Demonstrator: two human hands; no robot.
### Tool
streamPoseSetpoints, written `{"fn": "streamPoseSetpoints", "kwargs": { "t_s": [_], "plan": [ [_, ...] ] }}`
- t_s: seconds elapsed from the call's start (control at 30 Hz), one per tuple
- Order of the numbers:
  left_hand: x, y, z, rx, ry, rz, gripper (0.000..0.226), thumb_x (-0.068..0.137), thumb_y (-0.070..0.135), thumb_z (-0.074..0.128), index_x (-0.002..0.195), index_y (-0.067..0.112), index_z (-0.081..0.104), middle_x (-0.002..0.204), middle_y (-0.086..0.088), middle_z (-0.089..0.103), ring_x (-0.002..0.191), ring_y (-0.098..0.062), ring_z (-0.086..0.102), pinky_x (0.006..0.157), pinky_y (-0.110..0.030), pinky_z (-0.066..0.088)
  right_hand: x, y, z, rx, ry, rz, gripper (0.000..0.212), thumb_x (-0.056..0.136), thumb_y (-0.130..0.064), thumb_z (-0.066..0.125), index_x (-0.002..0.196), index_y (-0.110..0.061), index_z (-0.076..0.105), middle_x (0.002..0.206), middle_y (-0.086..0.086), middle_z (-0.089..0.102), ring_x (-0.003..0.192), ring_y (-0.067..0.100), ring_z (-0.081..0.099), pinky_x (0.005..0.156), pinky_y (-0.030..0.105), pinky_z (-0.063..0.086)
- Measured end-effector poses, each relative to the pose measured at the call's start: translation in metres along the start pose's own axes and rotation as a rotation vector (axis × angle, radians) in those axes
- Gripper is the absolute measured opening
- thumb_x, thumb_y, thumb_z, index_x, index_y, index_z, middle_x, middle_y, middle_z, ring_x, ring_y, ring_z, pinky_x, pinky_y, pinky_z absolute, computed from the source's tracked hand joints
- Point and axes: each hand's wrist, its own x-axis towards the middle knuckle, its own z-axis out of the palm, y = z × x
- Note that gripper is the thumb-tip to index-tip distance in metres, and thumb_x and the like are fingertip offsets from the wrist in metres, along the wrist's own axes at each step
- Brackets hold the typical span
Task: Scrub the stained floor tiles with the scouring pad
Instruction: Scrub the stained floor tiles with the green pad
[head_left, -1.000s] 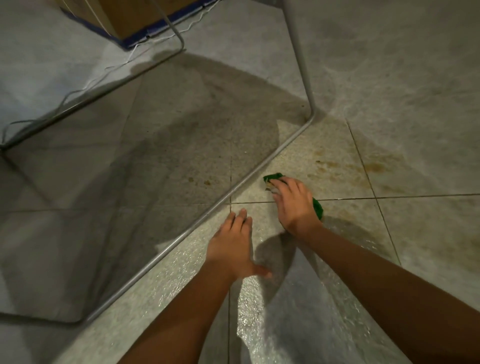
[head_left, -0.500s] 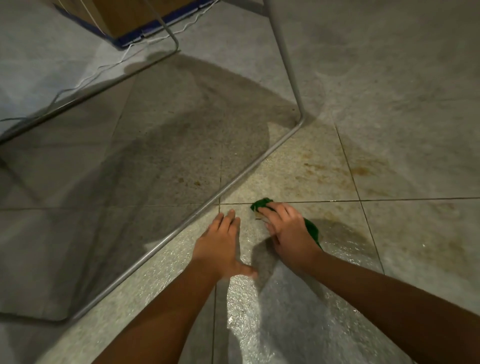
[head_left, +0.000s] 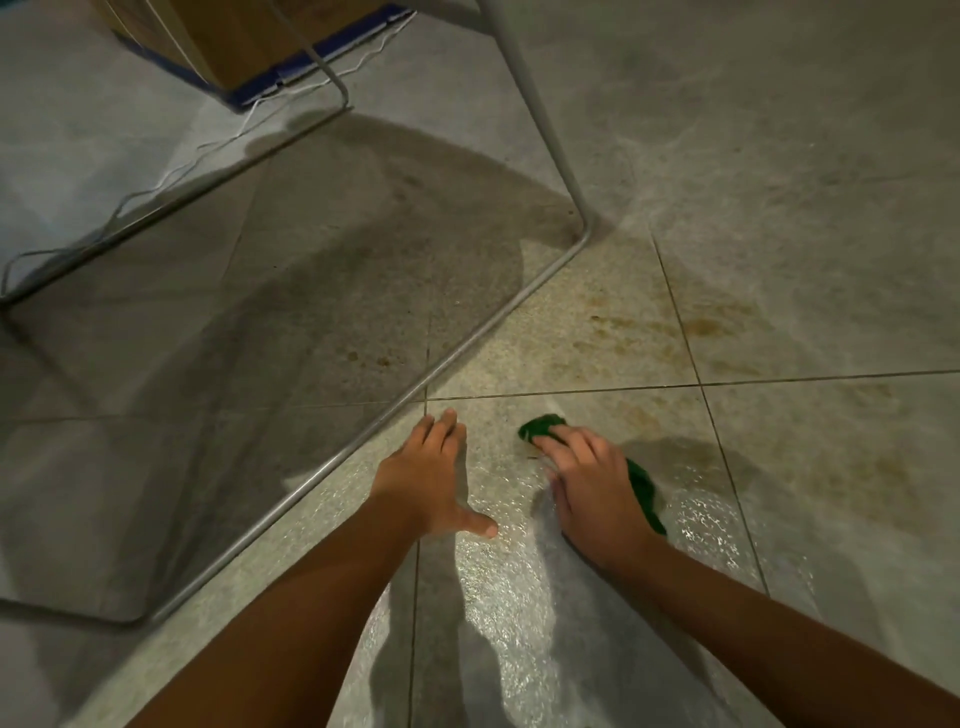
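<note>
On wet tiles (head_left: 519, 597): right hand (head_left: 592, 483) pressing one scouring pad (head_left: 641, 486), left hand (head_left: 426, 478) flat, open.

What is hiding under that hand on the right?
A green scouring pad lies under the right hand, pressed on the wet floor tile. Only its two ends poke out; the middle is covered.

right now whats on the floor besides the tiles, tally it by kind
hands: 2, left hand flat on the tile, right hand pressing on the pad
green scouring pad: 1
metal tube frame: 1
cardboard box: 1
white cord: 1
total: 6
</note>
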Motion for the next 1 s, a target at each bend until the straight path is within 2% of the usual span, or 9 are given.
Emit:
{"fn": "streamPoseSetpoints", "kwargs": {
  "t_s": [0.1,0.2,0.23,0.33,0.43,0.53,0.67,0.83,1.0],
  "plan": [
    [0.0,0.002,0.001,-0.004,0.001,-0.004,0.124,0.065,0.073,0.063,0.15,0.016,-0.008,0.157,0.004,-0.017,0.145,-0.019,-0.014,0.113,-0.046,0.023,0.019,-0.004,-0.005,0.047,-0.011,-0.045,0.04,0.089,-0.022,0.033,0.116,-0.008,0.06,0.114,0.01,0.06,0.108,0.03,0.053,0.092,0.047,0.04],
    [-0.003,0.001,0.003,-0.001,0.001,0.013,0.122,0.068,0.074,0.06,0.15,0.016,-0.009,0.157,0.003,-0.018,0.145,-0.02,-0.014,0.113,-0.048,0.023,0.023,0.005,-0.007,0.071,-0.076,0.025,0.036,0.096,-0.019,0.036,0.129,-0.012,0.049,0.129,0.007,0.049,0.123,0.025,0.038,0.104,0.04,0.023],
    [-0.004,0.002,0.003,-0.014,0.005,0.014,0.12,0.068,0.074,0.059,0.15,0.016,-0.008,0.157,0.002,-0.017,0.145,-0.02,-0.014,0.113,-0.048,0.022,0.019,0.007,-0.008,0.068,-0.061,0.048,0.035,0.096,-0.016,0.039,0.13,-0.012,0.049,0.129,0.007,0.049,0.123,0.025,0.038,0.105,0.041,0.023],
    [-0.007,0.006,0.004,-0.094,0.082,0.033,0.112,0.069,0.077,0.054,0.151,0.017,0.005,0.158,0.002,-0.004,0.145,-0.02,-0.002,0.113,-0.045,0.022,-0.001,0.018,-0.013,0.059,0.048,0.074,0.036,0.089,-0.017,0.04,0.119,-0.006,0.057,0.116,0.014,0.058,0.109,0.033,0.052,0.092,0.05,0.039],
    [-0.015,0.019,0.016,-0.058,0.195,0.132,0.109,0.069,0.08,0.05,0.15,0.018,0.011,0.156,0.001,0.007,0.143,-0.02,0.008,0.115,-0.04,0.021,-0.029,0.025,-0.017,0.024,0.064,0.122,0.039,0.087,-0.019,0.039,0.12,-0.008,0.056,0.118,0.013,0.057,0.11,0.03,0.049,0.091,0.048,0.039],
    [-0.024,0.044,0.031,0.019,0.207,0.221,0.111,0.071,0.08,0.046,0.15,0.018,0.002,0.157,-0.002,0.0,0.144,-0.023,0.0,0.118,-0.038,0.007,-0.054,0.02,-0.015,0.009,0.074,0.048,0.038,0.087,-0.022,0.036,0.121,-0.014,0.05,0.119,0.01,0.057,0.112,0.023,0.042,0.093,0.046,0.038],
    [-0.021,0.073,0.036,-0.024,0.171,0.118,0.122,0.065,0.084,0.048,0.15,0.014,-0.006,0.158,-0.008,-0.013,0.144,-0.03,-0.013,0.118,-0.042,-0.001,-0.049,0.023,-0.013,0.022,0.024,-0.034,0.038,0.087,-0.024,0.036,0.123,-0.019,0.046,0.118,0.007,0.057,0.113,0.021,0.042,0.096,0.041,0.035],
    [-0.014,0.077,0.032,-0.035,0.116,0.05,0.13,0.059,0.087,0.051,0.15,0.014,-0.007,0.158,-0.008,-0.014,0.143,-0.033,-0.015,0.117,-0.045,-0.002,-0.026,0.05,-0.027,0.013,0.026,0.118,0.04,0.091,-0.021,0.039,0.128,-0.013,0.051,0.125,0.009,0.052,0.12,0.026,0.04,0.099,0.039,0.026],
    [-0.014,0.078,0.031,-0.028,0.109,0.048,0.129,0.06,0.085,0.051,0.15,0.014,-0.007,0.158,-0.007,-0.015,0.143,-0.034,-0.015,0.117,-0.045,-0.001,-0.058,0.072,-0.04,0.0,0.14,0.215,0.038,0.089,-0.02,0.04,0.123,-0.009,0.054,0.121,0.013,0.054,0.112,0.023,0.038,0.092,0.046,0.036]
  ]
}}
